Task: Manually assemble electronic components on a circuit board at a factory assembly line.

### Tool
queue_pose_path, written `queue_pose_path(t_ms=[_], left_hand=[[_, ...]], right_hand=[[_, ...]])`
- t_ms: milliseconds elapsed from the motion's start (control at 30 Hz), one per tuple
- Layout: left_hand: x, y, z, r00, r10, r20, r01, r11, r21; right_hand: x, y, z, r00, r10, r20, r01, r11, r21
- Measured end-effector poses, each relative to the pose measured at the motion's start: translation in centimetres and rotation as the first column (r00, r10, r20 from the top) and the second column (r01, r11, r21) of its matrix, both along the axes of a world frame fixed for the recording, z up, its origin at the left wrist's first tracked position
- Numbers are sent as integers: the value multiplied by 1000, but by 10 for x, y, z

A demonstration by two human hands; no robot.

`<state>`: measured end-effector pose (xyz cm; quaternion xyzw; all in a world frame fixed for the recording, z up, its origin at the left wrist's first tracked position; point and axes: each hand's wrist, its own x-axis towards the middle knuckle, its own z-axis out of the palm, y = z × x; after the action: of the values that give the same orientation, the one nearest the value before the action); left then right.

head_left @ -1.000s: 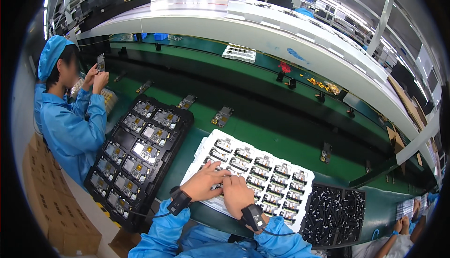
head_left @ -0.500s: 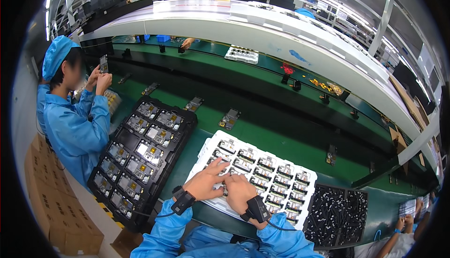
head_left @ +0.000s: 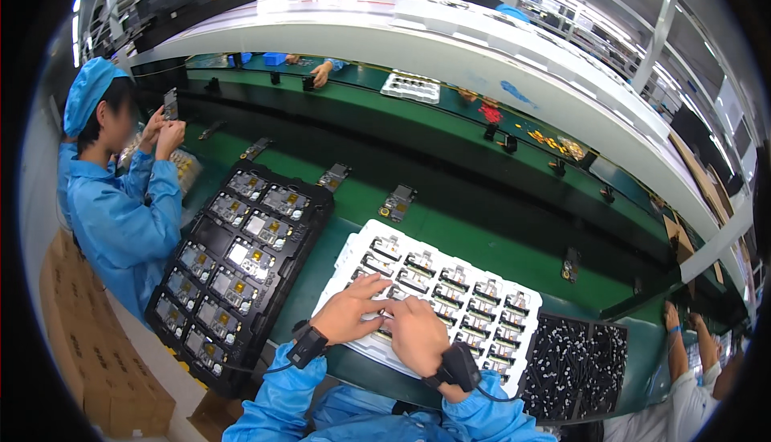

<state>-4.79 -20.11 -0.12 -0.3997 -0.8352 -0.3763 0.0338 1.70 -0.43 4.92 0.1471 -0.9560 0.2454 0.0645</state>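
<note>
My left hand and my right hand meet over the left part of a white molded tray. Their fingertips come together at a tiny part, mostly hidden between them. My left thumb and a bent finger close toward it, while other left fingers stretch over the tray. My right fingers are pinched together there. Rows of small parts with black strips and metal pieces fill the tray's pockets. Each wrist wears a black strapped device with a cable.
To the left lies a black tray of circuit boards. A bin of small black parts stands right of the white tray. Boards lie on the green bench beyond. A co-worker in blue holds up a board at far left, near cardboard boxes.
My right hand has shifted slightly, its fingertips still against the left hand's. The view has tilted a little. At the far right, another person's arms have moved up.
</note>
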Motion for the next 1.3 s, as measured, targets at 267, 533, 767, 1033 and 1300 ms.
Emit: queue_pose_path(t_ms=[267,533,767,1033,1300], left_hand=[[4,-9,2,998,68,10,-68,998,4],[4,4,7,994,98,41,-97,995,-27],[9,13,18,984,148,98,-138,985,-101],[11,19,20,968,204,148,-184,973,-138],[4,14,7,995,95,17,-91,985,-148]], right_hand=[[84,175,44,803,-595,46,594,790,-154],[159,313,11,417,-908,-46,871,413,-264],[222,343,-45,317,-948,-30,518,200,-831],[454,430,-251,-445,-884,143,640,-426,-639],[462,447,-287,-322,-947,8,722,-251,-644]])
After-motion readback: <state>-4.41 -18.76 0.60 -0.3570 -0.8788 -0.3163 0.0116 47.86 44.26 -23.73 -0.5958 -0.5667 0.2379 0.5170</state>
